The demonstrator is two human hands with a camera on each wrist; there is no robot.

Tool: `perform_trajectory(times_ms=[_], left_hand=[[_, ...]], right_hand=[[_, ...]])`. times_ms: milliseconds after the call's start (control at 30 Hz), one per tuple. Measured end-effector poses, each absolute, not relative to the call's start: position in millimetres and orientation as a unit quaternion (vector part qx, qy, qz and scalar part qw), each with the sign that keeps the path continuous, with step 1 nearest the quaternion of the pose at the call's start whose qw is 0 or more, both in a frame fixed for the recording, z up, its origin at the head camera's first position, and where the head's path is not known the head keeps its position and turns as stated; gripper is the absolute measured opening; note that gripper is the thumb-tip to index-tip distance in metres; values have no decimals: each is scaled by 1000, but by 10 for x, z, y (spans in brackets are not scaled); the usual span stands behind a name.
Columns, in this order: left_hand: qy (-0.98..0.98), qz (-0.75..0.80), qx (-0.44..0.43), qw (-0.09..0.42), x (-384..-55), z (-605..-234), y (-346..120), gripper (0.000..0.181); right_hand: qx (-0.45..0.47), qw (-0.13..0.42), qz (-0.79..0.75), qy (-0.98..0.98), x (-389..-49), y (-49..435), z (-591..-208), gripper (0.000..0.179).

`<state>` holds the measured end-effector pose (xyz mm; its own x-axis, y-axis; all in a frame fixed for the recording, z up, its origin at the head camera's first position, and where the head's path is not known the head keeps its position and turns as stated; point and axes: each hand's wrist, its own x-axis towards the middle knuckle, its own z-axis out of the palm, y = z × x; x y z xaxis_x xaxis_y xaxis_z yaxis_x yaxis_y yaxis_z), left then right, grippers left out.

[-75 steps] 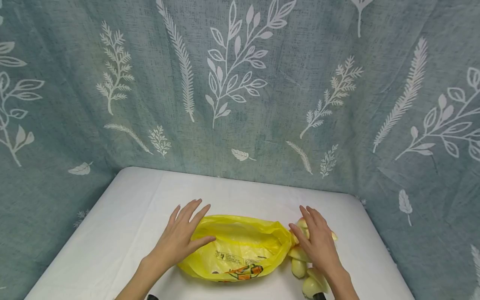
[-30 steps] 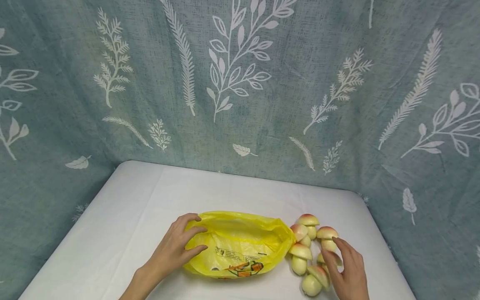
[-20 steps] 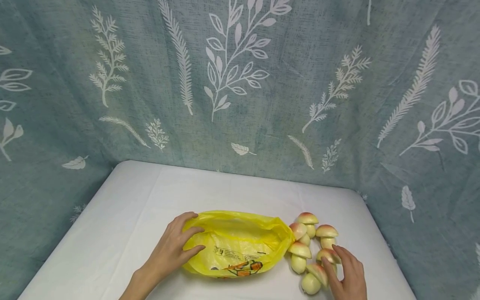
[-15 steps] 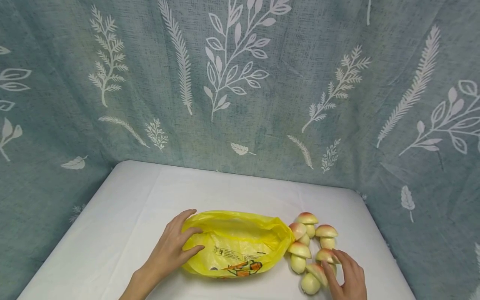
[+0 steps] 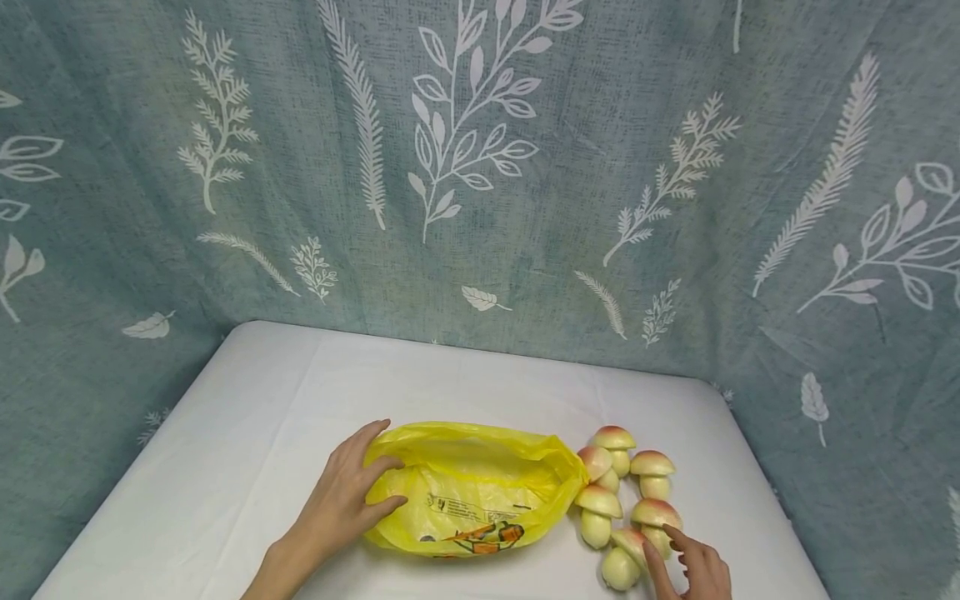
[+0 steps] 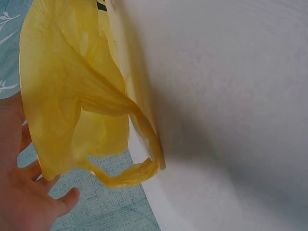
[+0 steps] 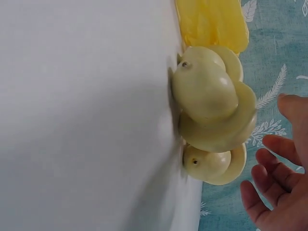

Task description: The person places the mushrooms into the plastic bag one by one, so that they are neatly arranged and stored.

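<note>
A yellow plastic bag stands on the white table with its mouth spread wide. My left hand is at the bag's left end, fingers and thumb parted and loosely bent at its rim. In the left wrist view, some fingers of the left hand are hidden behind the bag's side, and a handle loop hangs down. My right hand hovers by the nearest toy mushrooms, fingers loosely bent and holding nothing. In the right wrist view, a gap shows between the right hand and the mushrooms.
Several more pale mushrooms with reddish caps, among them one at the back, cluster against the bag's right end. The white table reaches to a green curtain printed with white leaves, which hangs behind and at both sides.
My right hand has come back from above the mushrooms toward the near side, its fingers bending more. My left hand has shifted slightly left along the bag's end. Bag and mushrooms stay put.
</note>
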<state>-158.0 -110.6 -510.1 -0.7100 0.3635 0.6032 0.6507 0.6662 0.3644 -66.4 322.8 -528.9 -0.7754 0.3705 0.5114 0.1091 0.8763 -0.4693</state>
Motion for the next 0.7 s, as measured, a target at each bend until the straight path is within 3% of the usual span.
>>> perform_trajectory(times_ms=[133, 400, 700], left_hand=[[-881, -287, -289, 240, -1577, -5120, -1104, 41], [-889, -274, -285, 232, -1574, -5125, -1099, 50], [-911, -253, -257, 199, -1550, -5129, -1096, 66]], right_hand=[[-137, 309, 210, -917, -641, 3210, -5348, 34], [-167, 259, 207, -929, -607, 3139, -5386, 37], [-180, 277, 201, -922, -585, 3095, -5452, 35]])
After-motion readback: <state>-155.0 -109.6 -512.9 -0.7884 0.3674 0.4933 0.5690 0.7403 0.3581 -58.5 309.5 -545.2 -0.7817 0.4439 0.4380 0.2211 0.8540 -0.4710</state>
